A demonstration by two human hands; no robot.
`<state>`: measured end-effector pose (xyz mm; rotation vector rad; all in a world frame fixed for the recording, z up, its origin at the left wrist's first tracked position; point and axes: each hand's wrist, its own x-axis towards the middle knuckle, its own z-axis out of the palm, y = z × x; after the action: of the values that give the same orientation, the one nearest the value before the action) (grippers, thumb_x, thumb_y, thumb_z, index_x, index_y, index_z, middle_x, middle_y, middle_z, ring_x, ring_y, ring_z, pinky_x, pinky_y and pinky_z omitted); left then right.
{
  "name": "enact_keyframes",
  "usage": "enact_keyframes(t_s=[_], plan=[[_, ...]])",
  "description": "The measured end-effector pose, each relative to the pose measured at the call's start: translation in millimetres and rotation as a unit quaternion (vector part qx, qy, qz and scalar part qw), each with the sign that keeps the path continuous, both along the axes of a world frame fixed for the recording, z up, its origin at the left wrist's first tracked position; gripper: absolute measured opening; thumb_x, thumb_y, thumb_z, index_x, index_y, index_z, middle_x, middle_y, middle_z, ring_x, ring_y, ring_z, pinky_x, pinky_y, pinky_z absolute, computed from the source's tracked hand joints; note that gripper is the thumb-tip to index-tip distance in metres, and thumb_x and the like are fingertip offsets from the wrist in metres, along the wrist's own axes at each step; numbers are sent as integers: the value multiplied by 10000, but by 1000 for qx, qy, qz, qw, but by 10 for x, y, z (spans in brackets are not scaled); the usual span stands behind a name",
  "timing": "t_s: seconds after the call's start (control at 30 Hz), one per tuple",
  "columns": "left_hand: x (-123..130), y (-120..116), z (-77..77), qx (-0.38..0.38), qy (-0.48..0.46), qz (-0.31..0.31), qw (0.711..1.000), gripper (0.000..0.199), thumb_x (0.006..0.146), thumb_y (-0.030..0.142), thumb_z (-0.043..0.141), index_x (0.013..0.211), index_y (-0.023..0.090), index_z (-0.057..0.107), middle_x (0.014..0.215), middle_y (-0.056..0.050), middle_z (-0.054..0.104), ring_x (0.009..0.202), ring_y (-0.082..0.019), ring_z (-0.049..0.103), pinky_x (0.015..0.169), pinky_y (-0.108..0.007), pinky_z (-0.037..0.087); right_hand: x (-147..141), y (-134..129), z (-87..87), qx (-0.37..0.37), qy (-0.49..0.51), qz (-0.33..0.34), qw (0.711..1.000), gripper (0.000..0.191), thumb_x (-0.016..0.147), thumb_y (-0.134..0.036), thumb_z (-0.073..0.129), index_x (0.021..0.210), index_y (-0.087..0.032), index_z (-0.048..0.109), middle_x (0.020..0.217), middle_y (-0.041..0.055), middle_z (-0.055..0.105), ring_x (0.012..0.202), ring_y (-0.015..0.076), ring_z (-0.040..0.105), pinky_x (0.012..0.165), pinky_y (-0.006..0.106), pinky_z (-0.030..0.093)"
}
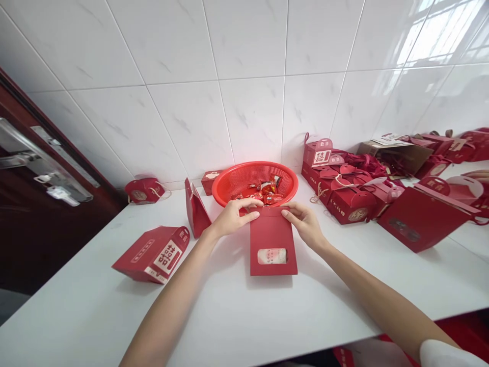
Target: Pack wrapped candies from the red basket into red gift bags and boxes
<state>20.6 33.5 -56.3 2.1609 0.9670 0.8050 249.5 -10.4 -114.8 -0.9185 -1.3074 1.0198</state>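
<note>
A dark red paper gift box (272,229) with a small clear window stands before me, and something pale with printing shows through the window. My left hand (237,216) pinches its top left corner between thumb and fingers. At the top right corner, my right hand (303,220) grips the same edge. Just behind the box is a red plastic colander (254,173) holding several red-wrapped candies (267,188). To the left are a tilted red gift box (153,255) with a white label and a narrow upright red box (196,211).
A small red box (143,190) with a cord sits by the wall at far left. On the right, several red boxes (349,201), a larger windowed box (424,216) and a cardboard carton (416,158) crowd the white table (305,316). A door (46,168) is at left.
</note>
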Motion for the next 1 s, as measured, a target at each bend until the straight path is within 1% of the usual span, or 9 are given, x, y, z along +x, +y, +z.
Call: enact_keyframes(t_s=[0.1,0.23,0.33,0.47,0.57,0.63,0.77,0.87,1.0], plan=[[13,4,-8,-15,-11,3,1000,430,818,428,704,1192,216,721,1268,-79,720,1116,-261,664,1017,-413,520,-1,-24,53,-7,36,16,999,399,780,-578,780,957,-226,715,974,62,790,899,242,741,806,379,603],[-21,25,21,-62,-78,-16,995,614,800,530,735,1300,181,666,1142,-111,752,1043,-262,695,959,-407,560,202,-125,289,50,-9,-8,999,341,810,-546,767,918,-225,726,923,53,777,850,224,730,763,355,593],[-44,66,23,-101,-122,3,987,621,783,607,741,1215,163,700,1087,-118,762,1013,-270,711,927,-410,585,585,-341,500,137,-71,-151,976,264,832,-476,764,918,-229,734,887,40,753,817,207,711,734,334,575],[-42,105,0,-113,-120,19,986,545,704,611,808,1028,176,758,1079,-102,767,975,-274,718,901,-441,612,1177,-751,609,211,-86,-430,874,240,797,-416,785,929,-224,731,859,38,731,772,205,691,718,347,556],[-34,112,-10,-112,-120,17,986,510,688,596,821,986,187,769,1026,-87,772,1000,-283,716,911,-459,619,1509,-949,503,211,-133,-580,775,261,795,-423,751,924,-198,728,840,54,712,750,220,674,755,392,548],[-37,114,-14,-109,-118,19,987,491,692,572,826,995,189,771,992,-80,773,977,-277,722,921,-468,617,1657,-986,376,191,-176,-634,728,274,807,-434,693,911,-182,719,809,63,693,706,221,645,719,390,533],[-48,118,-21,-98,-115,21,988,445,714,528,819,998,189,771,972,-79,771,962,-273,728,929,-473,611,1864,-910,127,145,-236,-677,682,337,804,-484,575,859,-172,692,793,104,684,665,226,586,666,385,495],[-41,107,-26,-93,-112,20,989,425,727,507,810,997,181,764,979,-82,774,978,-278,726,927,-467,607,2029,-821,14,134,-265,-697,653,375,784,-507,540,833,-171,698,780,148,678,706,262,563,754,452,478],[-16,87,-64,-85,-116,18,989,432,718,499,806,983,161,760,1014,-97,775,979,-276,724,926,-455,595,2298,-721,-129,158,-284,-708,627,439,724,-540,543,849,-157,719,718,143,622,733,313,560,822,537,423]])
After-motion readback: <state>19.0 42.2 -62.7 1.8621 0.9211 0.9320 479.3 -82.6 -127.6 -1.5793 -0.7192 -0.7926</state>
